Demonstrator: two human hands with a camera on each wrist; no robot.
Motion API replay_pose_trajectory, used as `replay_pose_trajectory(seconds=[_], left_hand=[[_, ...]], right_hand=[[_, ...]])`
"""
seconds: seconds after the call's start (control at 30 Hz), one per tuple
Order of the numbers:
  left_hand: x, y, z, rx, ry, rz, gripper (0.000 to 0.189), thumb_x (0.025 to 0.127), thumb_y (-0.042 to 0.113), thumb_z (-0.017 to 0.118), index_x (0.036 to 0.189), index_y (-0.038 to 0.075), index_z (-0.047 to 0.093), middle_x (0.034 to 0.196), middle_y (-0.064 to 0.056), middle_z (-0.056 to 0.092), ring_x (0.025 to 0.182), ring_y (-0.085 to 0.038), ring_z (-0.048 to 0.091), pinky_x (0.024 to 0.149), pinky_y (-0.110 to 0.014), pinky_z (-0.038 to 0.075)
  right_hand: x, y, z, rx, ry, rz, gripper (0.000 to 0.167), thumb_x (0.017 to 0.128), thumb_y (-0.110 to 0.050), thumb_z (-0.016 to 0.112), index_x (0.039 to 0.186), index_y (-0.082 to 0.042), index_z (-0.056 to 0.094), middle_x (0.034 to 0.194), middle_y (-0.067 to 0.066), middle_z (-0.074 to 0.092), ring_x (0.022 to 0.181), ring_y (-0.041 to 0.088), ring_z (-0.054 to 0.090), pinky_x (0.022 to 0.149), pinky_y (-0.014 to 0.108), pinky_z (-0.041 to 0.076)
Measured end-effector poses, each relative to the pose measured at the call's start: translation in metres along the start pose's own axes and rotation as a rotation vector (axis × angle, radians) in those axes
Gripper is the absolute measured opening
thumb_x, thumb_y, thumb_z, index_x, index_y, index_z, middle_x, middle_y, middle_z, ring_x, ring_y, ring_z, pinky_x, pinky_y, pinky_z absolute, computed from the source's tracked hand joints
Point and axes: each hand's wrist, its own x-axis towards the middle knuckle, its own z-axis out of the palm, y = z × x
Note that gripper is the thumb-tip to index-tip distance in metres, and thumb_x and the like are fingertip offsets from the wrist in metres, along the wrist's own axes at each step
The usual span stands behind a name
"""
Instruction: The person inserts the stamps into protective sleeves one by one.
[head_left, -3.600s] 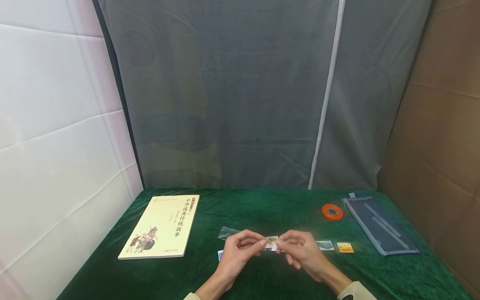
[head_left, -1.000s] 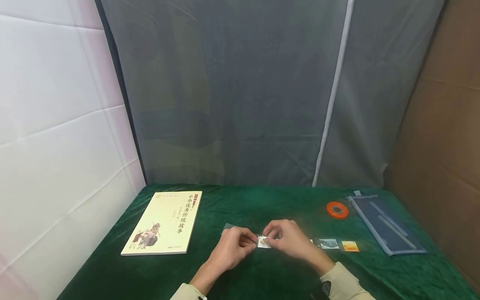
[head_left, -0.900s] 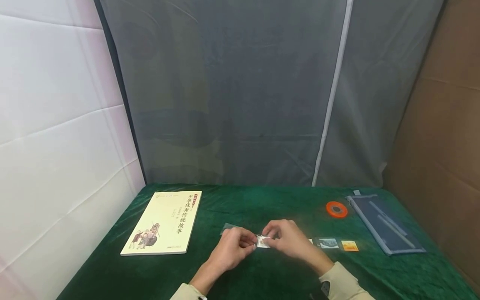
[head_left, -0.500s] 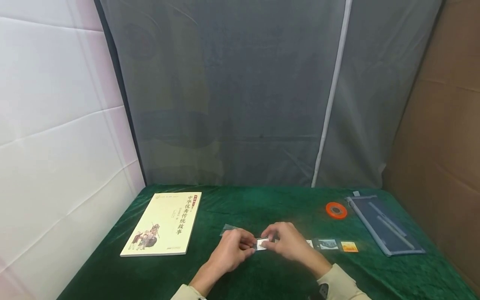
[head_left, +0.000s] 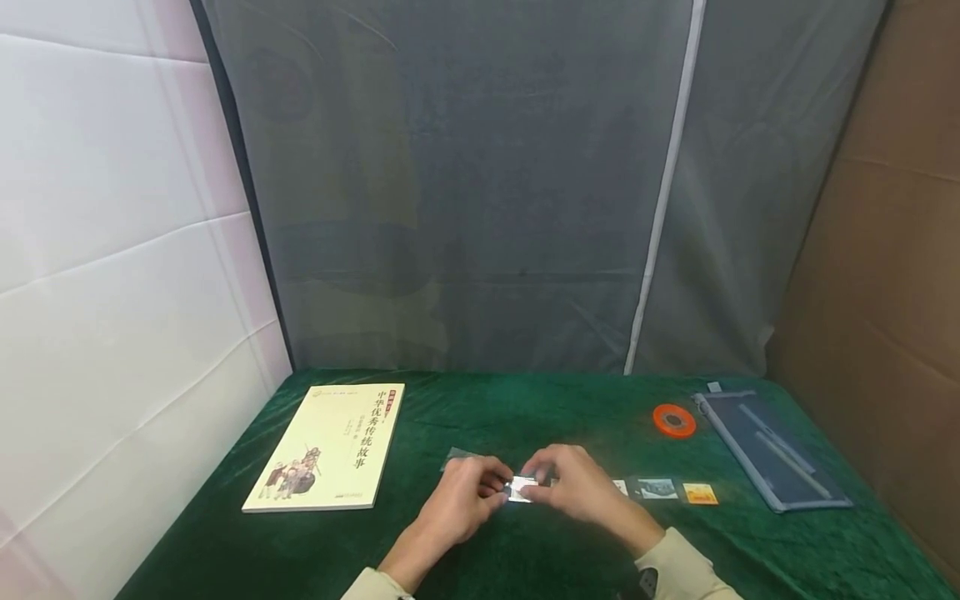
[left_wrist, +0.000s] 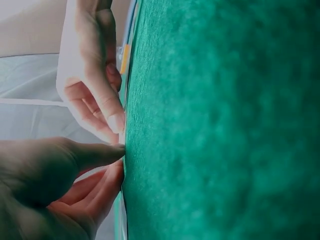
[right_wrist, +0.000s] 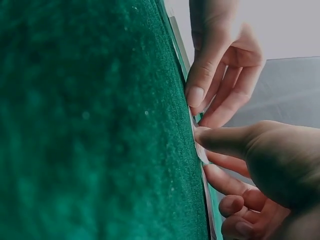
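In the head view a small white-bordered stamp [head_left: 521, 489] lies between the hands close over the green cloth, bright with glare. My left hand [head_left: 463, 498] pinches its left edge between thumb and fingers. Opposite it, my right hand [head_left: 573, 485] holds the stamp's right part, the thumb over its face. The left wrist view has the left thumb [left_wrist: 100, 154] and fingers meeting at the thin edge. In the right wrist view the right thumb [right_wrist: 220, 140] presses on the stamp [right_wrist: 199, 150], which bends slightly. Clear plastic film [head_left: 457, 455] shows behind the left hand.
To the right lie a grey-blue stamp [head_left: 657, 489] and an orange-yellow stamp [head_left: 701, 494], with another partly behind the right hand. Farther back are an orange ring-shaped roll [head_left: 674, 421] and a dark zip pouch [head_left: 772, 450]. A cream book [head_left: 324, 447] lies left.
Since the oldest frame the stamp has come down towards the cloth, and the right hand has turned over it. Lately the stamp has shifted slightly left and caught glare.
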Motion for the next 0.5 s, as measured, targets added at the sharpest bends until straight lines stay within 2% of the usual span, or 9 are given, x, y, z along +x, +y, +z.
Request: replay_pose_trajectory(seconds=[0.1, 0.23, 0.33, 0.5], left_hand=[[0.001, -0.006, -0.003, -0.019, 0.027, 0.016, 0.02, 0.094, 0.002, 0.081, 0.113, 0.005, 0.079, 0.104, -0.008, 0.081, 0.086, -0.008, 0.074, 0.078, -0.029, 0.065], [0.003, -0.018, -0.012, -0.016, 0.116, 0.019, 0.015, 0.097, 0.006, 0.081, 0.112, 0.008, 0.08, 0.104, -0.005, 0.082, 0.088, -0.008, 0.076, 0.079, -0.029, 0.065], [0.004, -0.025, -0.023, 0.006, 0.183, 0.0, 0.012, 0.098, 0.009, 0.08, 0.11, 0.011, 0.081, 0.103, -0.001, 0.082, 0.091, -0.011, 0.077, 0.081, -0.03, 0.065], [0.004, -0.041, -0.037, 0.06, 0.239, -0.067, 0.012, 0.099, 0.012, 0.08, 0.11, 0.015, 0.081, 0.107, 0.0, 0.082, 0.092, -0.015, 0.078, 0.079, -0.036, 0.066]], right_hand=[[0.0, 0.001, 0.001, -0.029, 0.021, -0.022, 0.016, 0.091, -0.035, 0.089, 0.102, -0.024, 0.082, 0.091, -0.01, 0.069, 0.082, 0.006, 0.06, 0.069, 0.027, 0.05], [-0.001, 0.001, 0.002, -0.075, 0.057, -0.059, 0.017, 0.091, -0.035, 0.089, 0.102, -0.023, 0.083, 0.09, -0.01, 0.068, 0.081, 0.004, 0.058, 0.07, 0.026, 0.048], [-0.001, 0.0, 0.002, -0.093, 0.071, -0.081, 0.018, 0.094, -0.035, 0.086, 0.107, -0.022, 0.083, 0.092, -0.009, 0.068, 0.083, 0.005, 0.058, 0.071, 0.026, 0.047], [-0.001, -0.008, 0.005, -0.091, 0.064, -0.108, 0.019, 0.099, -0.033, 0.08, 0.114, -0.022, 0.082, 0.098, -0.009, 0.069, 0.09, 0.007, 0.062, 0.075, 0.027, 0.05]])
